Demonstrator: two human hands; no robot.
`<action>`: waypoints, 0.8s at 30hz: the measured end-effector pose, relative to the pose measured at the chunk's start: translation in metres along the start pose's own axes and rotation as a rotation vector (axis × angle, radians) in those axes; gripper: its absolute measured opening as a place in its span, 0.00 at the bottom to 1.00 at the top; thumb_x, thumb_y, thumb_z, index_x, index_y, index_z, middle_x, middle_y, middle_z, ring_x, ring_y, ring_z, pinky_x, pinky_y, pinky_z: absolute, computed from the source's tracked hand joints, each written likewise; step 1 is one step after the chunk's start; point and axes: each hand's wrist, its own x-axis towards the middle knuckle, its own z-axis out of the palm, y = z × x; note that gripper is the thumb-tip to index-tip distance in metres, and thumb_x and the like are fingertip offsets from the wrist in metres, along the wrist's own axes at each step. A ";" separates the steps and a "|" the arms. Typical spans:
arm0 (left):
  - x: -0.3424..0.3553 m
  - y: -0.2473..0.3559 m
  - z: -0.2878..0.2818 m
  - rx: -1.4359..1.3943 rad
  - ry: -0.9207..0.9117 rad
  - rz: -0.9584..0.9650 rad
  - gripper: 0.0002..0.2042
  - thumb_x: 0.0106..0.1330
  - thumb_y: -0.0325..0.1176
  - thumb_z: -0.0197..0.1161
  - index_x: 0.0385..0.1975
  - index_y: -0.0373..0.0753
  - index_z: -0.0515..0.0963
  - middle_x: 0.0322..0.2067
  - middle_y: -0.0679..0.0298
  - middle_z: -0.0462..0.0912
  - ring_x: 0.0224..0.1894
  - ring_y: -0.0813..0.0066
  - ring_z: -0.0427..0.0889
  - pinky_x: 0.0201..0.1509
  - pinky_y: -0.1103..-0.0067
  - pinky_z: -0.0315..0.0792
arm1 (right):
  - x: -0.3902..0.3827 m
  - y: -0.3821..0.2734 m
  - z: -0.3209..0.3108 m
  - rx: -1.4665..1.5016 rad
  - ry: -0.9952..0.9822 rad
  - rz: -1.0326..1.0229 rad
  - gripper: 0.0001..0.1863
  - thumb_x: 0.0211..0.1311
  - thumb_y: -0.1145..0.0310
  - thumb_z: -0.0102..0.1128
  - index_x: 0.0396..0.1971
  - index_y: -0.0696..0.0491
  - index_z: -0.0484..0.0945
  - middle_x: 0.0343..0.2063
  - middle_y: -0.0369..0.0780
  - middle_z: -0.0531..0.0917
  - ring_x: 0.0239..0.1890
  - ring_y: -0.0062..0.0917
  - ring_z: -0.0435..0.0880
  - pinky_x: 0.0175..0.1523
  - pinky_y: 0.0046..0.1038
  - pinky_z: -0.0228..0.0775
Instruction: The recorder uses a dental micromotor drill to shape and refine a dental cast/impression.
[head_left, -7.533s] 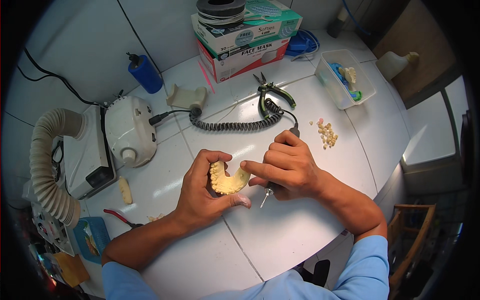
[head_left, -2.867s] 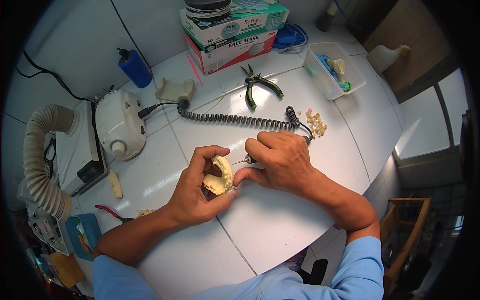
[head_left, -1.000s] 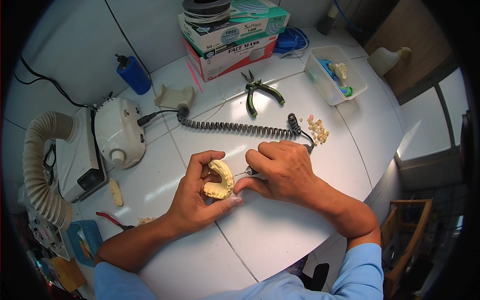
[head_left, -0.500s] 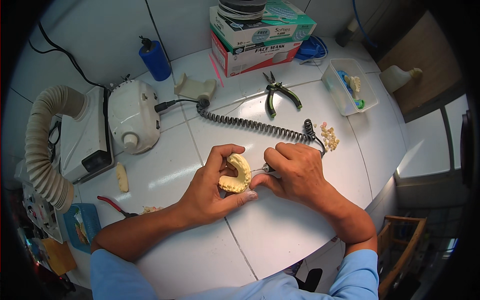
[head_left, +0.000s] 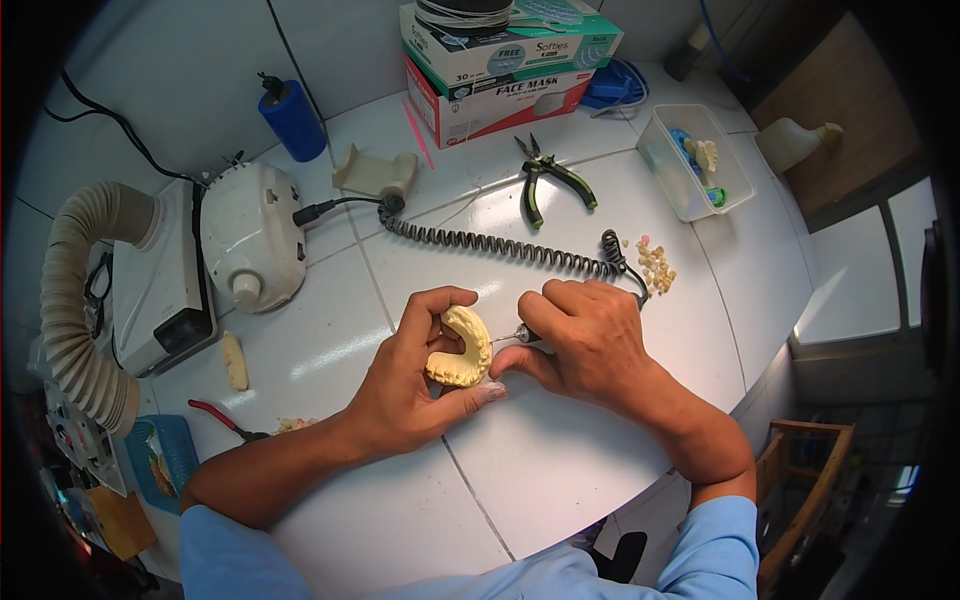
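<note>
A pale yellow horseshoe-shaped dental cast (head_left: pixel 471 362) is held upright in my left hand (head_left: pixel 395 378), between the fingers behind it and the thumb below. My right hand (head_left: pixel 588 340) is wrapped round a dark rotary handpiece (head_left: pixel 525 334), most of which is hidden in the fist. From its nose a thin metal bur (head_left: pixel 505 340) reaches to the outer right edge of the cast; whether it touches I cannot tell. The right thumb lies close by the cast's edge, near the left thumb. A coiled black cord (head_left: pixel 500 245) runs from behind the right hand to a white control unit (head_left: pixel 250 240).
Small tooth-like pieces (head_left: pixel 656 268) lie beyond my right hand. Farther back are green-handled pliers (head_left: pixel 546 182), a clear plastic tub (head_left: pixel 690 205) and stacked mask boxes (head_left: pixel 500 105). At left, a ribbed hose (head_left: pixel 75 290) arches over the table, with red-handled pliers (head_left: pixel 225 417) near my forearm.
The view has shifted slightly, so most things sit a little farther left and higher. Both hands keep the same grips, with the bur still at the cast's right edge.
</note>
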 end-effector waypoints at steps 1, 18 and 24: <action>0.000 -0.001 0.000 0.000 -0.002 0.005 0.39 0.69 0.28 0.79 0.73 0.32 0.58 0.45 0.57 0.84 0.47 0.76 0.85 0.51 0.78 0.77 | 0.000 0.000 0.000 -0.003 -0.005 0.000 0.31 0.63 0.35 0.73 0.28 0.50 0.78 0.19 0.34 0.75 0.19 0.28 0.79 0.27 0.33 0.69; 0.000 0.002 -0.003 0.053 -0.012 -0.009 0.39 0.70 0.27 0.78 0.73 0.32 0.57 0.45 0.56 0.84 0.48 0.74 0.87 0.54 0.77 0.78 | 0.001 0.000 0.001 0.005 0.008 -0.009 0.30 0.64 0.35 0.73 0.27 0.49 0.78 0.19 0.34 0.73 0.18 0.28 0.78 0.26 0.32 0.69; 0.000 0.005 -0.002 0.047 -0.012 -0.016 0.39 0.70 0.27 0.78 0.73 0.32 0.58 0.45 0.55 0.85 0.49 0.74 0.87 0.54 0.77 0.78 | 0.000 0.001 0.001 -0.001 0.019 -0.020 0.29 0.65 0.36 0.72 0.27 0.49 0.78 0.19 0.34 0.74 0.18 0.28 0.78 0.26 0.32 0.68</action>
